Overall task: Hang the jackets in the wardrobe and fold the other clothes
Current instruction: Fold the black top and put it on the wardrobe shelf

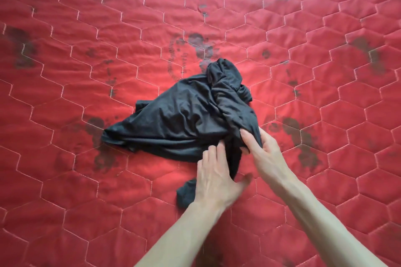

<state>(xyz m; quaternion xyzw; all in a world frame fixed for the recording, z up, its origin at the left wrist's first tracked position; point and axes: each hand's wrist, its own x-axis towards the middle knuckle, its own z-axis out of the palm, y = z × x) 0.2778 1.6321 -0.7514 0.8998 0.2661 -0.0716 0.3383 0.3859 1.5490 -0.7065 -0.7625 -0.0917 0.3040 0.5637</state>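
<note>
Black garment, thin and soft by the look of it, lies crumpled on the red quilted bed cover, and its near-right corner is where both my hands are working. Nearest to me, a small dark end of the cloth pokes out from under my left wrist, so part of the piece trails back toward me beneath my arm. My left hand lies over that near edge with the fingers curled down into the fabric, apparently taking hold of a fold, though the fingertips are buried and I cannot say how firm the grip is. Just beside it, my right hand has its grip closed on a bunched ridge of cloth, thumb on the left face and fingers wrapped round the right. I judge I hold it this way to find a hem or seam, so I can shake the piece open before folding it. From the grip the bulk of the garment spreads away to the left and ahead: one point reaches out toward the left, and a twisted hump rises at the far end, near the middle of the cover. Beyond that lies only the cover, stitched in hexagons with dark faded blotches.
</note>
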